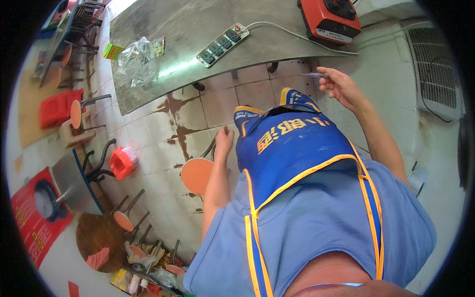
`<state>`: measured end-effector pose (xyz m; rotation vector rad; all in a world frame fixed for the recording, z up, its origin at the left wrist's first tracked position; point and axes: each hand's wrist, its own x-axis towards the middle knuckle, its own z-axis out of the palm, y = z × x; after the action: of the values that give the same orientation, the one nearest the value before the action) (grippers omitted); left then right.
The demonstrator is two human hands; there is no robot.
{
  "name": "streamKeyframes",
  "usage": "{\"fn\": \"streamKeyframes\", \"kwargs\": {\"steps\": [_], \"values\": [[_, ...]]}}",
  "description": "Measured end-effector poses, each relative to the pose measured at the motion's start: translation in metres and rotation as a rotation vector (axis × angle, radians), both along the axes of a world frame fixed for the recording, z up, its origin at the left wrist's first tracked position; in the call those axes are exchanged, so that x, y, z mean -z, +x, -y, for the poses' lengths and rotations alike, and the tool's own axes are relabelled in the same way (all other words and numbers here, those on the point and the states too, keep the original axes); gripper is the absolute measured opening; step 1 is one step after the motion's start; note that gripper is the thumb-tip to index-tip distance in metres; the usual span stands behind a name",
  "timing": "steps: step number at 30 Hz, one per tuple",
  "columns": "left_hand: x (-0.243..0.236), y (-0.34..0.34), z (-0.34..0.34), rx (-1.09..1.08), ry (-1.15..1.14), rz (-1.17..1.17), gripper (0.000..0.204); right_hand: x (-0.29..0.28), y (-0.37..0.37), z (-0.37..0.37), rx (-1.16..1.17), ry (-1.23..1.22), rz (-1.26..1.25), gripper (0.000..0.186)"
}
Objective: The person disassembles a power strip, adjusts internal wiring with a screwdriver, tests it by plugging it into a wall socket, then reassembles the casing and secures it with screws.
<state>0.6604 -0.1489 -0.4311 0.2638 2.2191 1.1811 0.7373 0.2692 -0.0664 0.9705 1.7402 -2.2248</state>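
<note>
My right hand (340, 88) is raised near the table's front edge, its fingers pinched around a small screwdriver (316, 75) with a see-through, purplish handle. The thin shaft points left, toward the table. Lower down, my left hand (225, 140) hangs beside my apron (297, 143), fingers curled in, with nothing visible in them. Just left of that hand stands an orange round stool (197, 176). On the grey stone-look table (178, 39) lies a power strip (222, 45) with several dark sockets. Its white cable (282, 28) runs right to a red and black machine (330, 22).
Crumpled clear plastic (137, 58) and a green box (113, 51) lie at the table's left end. More stools, a red crate (58, 109) and a red bag (122, 163) stand on the left. A round brown table (101, 242) is at lower left; a grille (432, 67) is on the right.
</note>
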Motion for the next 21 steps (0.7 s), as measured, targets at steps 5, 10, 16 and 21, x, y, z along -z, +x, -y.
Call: {"fn": "streamKeyframes", "kwargs": {"steps": [5,10,16,21], "values": [[-0.021,0.074,0.020,-0.024,-0.104,0.291,0.048,0.013,-0.034,0.000,-0.005,-0.021,-0.059,0.044],[0.013,0.081,0.052,-0.342,-0.081,0.561,0.043,0.032,-0.090,0.011,-0.034,-0.129,-0.181,0.045],[-0.021,0.063,0.062,-0.808,0.175,0.691,0.032,0.049,-0.138,0.007,-0.054,-0.265,-0.263,0.042],[-0.044,0.077,0.063,-0.854,0.215,0.775,0.025,0.060,-0.167,-0.002,0.003,-0.335,-0.253,0.040]]}}
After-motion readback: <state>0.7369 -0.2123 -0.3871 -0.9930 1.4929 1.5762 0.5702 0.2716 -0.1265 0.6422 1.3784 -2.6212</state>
